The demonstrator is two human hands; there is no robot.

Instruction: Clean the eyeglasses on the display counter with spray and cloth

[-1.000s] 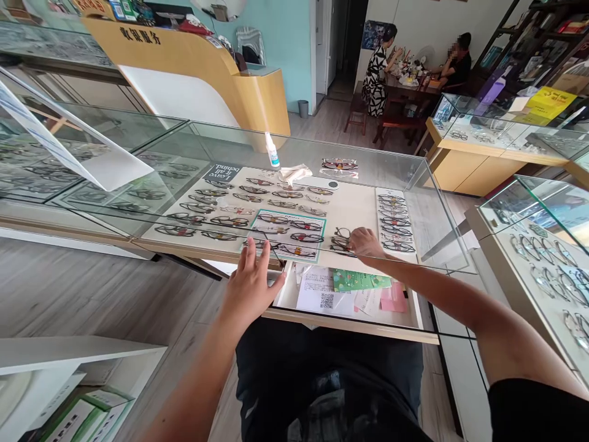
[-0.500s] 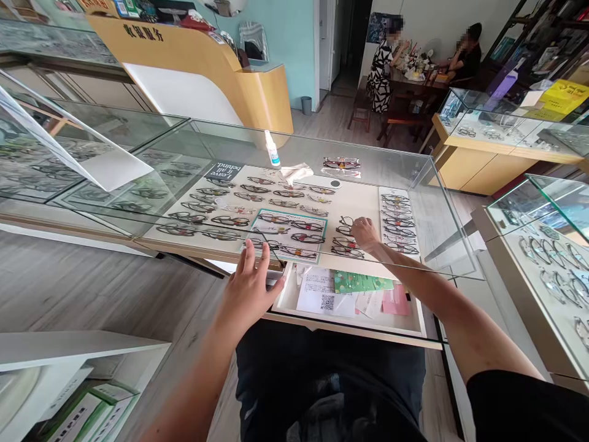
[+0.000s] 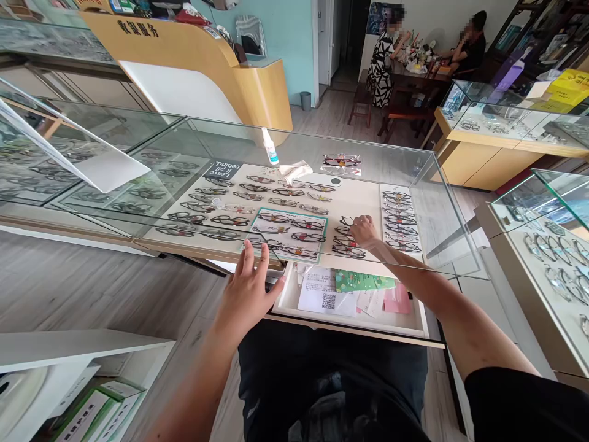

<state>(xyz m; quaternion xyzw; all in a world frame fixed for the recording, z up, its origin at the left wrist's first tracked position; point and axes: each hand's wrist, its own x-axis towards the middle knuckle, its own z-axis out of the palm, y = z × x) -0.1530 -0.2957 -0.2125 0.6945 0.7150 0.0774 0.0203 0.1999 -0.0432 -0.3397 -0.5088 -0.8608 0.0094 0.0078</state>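
Inside the glass display case, my right hand [image 3: 364, 232] is closed on a pair of dark-framed eyeglasses [image 3: 346, 221] at the top of a short column. Part of that frame is hidden behind the fingers. Just below it lie more eyeglasses [image 3: 348, 250] with small coloured tags. My left hand [image 3: 246, 291] is open, fingers spread, by the near edge of the case and next to a teal-bordered mat [image 3: 316, 254] that carries several eyeglasses. Further left, rows of eyeglasses [image 3: 230, 221] rest on the white shelf.
Below the shelf a drawer [image 3: 359, 328] stands pulled out, with papers and a green leaflet [image 3: 363, 280] inside. A spray bottle [image 3: 270, 147] and a crumpled cloth [image 3: 296, 172] are on the glass top. A white tray of eyeglasses [image 3: 399, 190] is at the right. Two people sit at a far table.
The view has shifted slightly. My right hand stays at the same eyeglasses with only a very small movement, and my left hand keeps its place by the case edge.
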